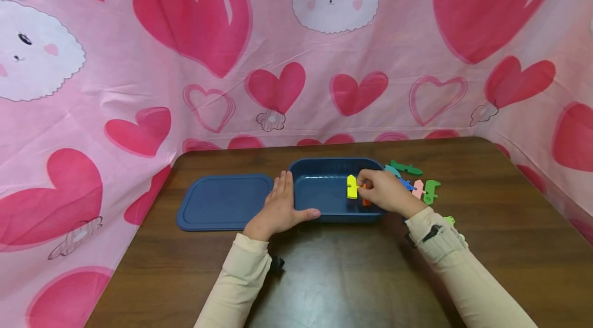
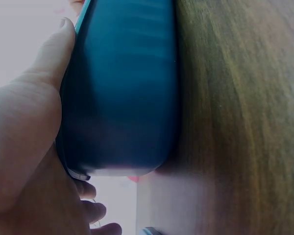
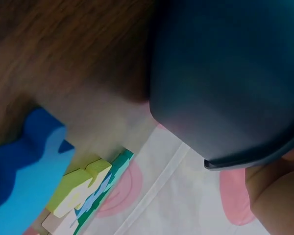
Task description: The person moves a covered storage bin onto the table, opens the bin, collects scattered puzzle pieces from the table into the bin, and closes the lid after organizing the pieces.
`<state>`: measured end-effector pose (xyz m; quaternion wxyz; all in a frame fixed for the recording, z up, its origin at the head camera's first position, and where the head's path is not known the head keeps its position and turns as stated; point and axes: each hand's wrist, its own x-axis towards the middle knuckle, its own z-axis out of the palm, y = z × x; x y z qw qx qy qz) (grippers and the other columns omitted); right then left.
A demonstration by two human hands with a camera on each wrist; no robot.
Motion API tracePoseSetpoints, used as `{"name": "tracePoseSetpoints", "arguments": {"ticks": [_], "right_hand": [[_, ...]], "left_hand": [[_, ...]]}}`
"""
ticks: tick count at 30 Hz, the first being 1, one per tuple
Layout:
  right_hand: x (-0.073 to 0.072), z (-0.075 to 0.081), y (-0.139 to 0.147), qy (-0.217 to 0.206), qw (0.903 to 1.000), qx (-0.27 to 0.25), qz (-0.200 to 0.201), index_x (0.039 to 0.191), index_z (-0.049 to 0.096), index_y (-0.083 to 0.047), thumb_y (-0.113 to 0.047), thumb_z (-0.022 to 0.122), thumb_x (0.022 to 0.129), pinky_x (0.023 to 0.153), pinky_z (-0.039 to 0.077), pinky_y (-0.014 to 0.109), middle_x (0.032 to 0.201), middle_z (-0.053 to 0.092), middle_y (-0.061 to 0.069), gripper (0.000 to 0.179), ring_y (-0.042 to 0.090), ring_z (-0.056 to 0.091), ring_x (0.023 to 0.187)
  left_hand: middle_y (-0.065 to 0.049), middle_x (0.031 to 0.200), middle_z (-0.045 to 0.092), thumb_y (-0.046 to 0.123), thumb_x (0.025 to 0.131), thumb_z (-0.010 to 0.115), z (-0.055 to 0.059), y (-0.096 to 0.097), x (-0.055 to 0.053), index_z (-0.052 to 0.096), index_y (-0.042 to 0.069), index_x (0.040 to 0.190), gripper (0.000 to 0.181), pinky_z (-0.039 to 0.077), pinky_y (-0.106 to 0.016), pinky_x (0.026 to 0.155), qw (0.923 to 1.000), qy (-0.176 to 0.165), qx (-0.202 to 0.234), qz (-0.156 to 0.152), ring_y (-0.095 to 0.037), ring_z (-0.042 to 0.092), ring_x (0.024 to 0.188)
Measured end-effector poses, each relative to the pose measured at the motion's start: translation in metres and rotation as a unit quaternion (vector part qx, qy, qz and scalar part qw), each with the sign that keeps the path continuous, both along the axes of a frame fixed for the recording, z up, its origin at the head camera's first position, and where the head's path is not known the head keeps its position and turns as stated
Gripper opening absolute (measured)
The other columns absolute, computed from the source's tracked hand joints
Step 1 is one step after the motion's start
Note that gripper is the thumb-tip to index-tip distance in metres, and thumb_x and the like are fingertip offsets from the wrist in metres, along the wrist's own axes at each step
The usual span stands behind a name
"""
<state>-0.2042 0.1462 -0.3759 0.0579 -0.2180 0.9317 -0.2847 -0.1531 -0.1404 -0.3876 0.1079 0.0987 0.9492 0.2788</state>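
Note:
A dark blue plastic box [image 1: 324, 217] stands uncovered on the table. My left hand [image 1: 278, 209] rests against its left end, fingers straight and thumb [image 2: 51, 54] along the front rim. Over the box's right half, my right hand [image 1: 382, 191] pinches a small yellow piece [image 1: 352, 188], shaped like a flat puzzle piece, at its right edge. Just below those fingers shows an orange-red piece [image 1: 366, 195], partly hidden by the hand. In the right wrist view the fingers [image 3: 279, 196] reach over the rim, and what they hold is hidden behind the wall.
A flat blue lid [image 1: 225, 202] lies left of the box. Several small pieces lie to its right, among them a dark green one [image 1: 406, 168], a pink one [image 1: 418, 189], a green one [image 1: 431, 191] and a blue one [image 3: 27, 171]. A pink heart-print cloth [image 1: 278, 34] hangs around the table.

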Motion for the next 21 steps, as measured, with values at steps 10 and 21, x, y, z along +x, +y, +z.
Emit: {"name": "tracePoseSetpoints", "arguments": {"ticks": [10, 21], "right_hand": [[-0.0022, 0.0007, -0.0042, 0.009, 0.9996, 0.026, -0.006, 0.094, 0.068, -0.012, -0.015, 0.072, 0.094, 0.053, 0.045, 0.031, 0.068, 0.054, 0.001, 0.006, 0.018, 0.052, 0.060], [-0.0039, 0.0032, -0.0091, 0.032, 0.9976, 0.061, 0.007, 0.093, 0.069, -0.010, -0.012, 0.072, 0.093, 0.052, 0.043, 0.030, 0.066, 0.052, -0.001, 0.004, 0.016, 0.049, 0.058]], "left_hand": [[-0.012, 0.168, -0.009, 0.069, 0.083, 0.069, 0.0010, -0.0011, -0.0018, -0.003, 0.004, 0.161, 0.125, 0.011, -0.058, 0.118, 1.0000, -0.003, -0.004, -0.002, -0.033, -0.007, 0.153], [-0.015, 0.168, -0.006, 0.070, 0.082, 0.070, 0.0012, -0.0045, -0.0067, -0.003, 0.003, 0.161, 0.126, 0.012, -0.057, 0.119, 0.9999, 0.002, -0.003, -0.010, -0.034, -0.006, 0.153]]}}
